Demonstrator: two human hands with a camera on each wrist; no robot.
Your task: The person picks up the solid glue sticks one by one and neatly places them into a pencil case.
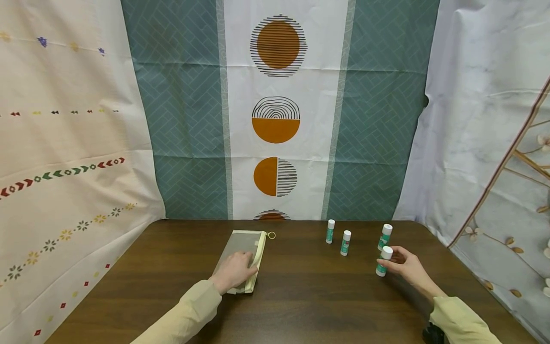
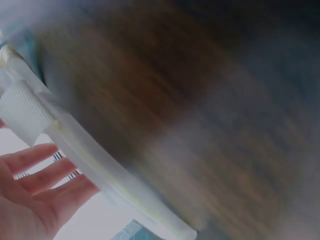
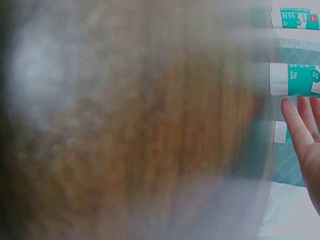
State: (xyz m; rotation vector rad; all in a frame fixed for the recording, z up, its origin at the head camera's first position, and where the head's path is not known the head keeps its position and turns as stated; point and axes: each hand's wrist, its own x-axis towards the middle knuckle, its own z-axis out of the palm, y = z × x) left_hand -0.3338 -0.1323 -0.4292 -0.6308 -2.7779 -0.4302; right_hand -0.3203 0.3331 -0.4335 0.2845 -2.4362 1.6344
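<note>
A mesh zip pouch (image 1: 240, 239) with a pale yellow border lies on the left part of the table. My left hand (image 1: 234, 273) rests over it, fingers fairly straight and touching its zip edge. In the left wrist view those fingers (image 2: 50, 172) reach to the pale edge strip (image 2: 115, 172). On the right, a green glue stick (image 1: 380, 269) with a white cap stands upright. My right hand (image 1: 406, 267) holds it, thumb across its front and fingers at its far side. In the right wrist view the fingertips (image 3: 290, 112) meet the glue stick (image 3: 300, 80).
Another glue stick (image 1: 385, 238) stands just behind the held one. Two more, a nearer glue stick (image 1: 345, 243) and a farther glue stick (image 1: 330, 232), stand left of it. A ring pull (image 1: 271, 235) hangs off the pouch's far corner. Patterned cloths (image 1: 283, 119) border the brown table (image 1: 309, 306).
</note>
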